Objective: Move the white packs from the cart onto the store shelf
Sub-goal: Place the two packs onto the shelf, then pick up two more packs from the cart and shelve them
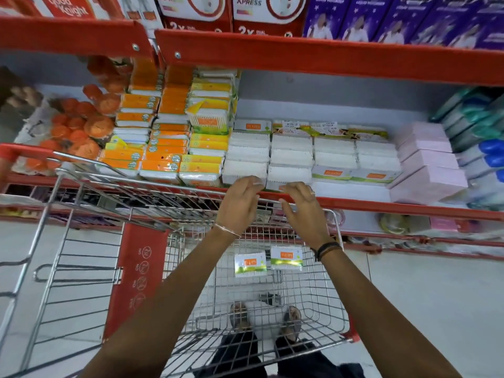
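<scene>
Rows of white packs [290, 156] lie stacked on the red-edged store shelf [381, 204]. Both of my hands reach over the wire cart [336, 271] to the shelf's front edge. My left hand [240, 203] rests its fingertips on the front white pack of one row [244, 170]. My right hand [302, 211] touches the front of the neighbouring pack [289, 174] with spread fingers. Neither hand is closed around a pack. Two white packs with green and orange labels [250, 264] [286, 257] lie flat on the cart's bottom.
Orange and yellow packs [163, 148] fill the shelf to the left, pink boxes [428, 162] to the right. An upper shelf rail [300, 54] hangs just above. The cart's red child-seat flap [139, 271] stands at its left.
</scene>
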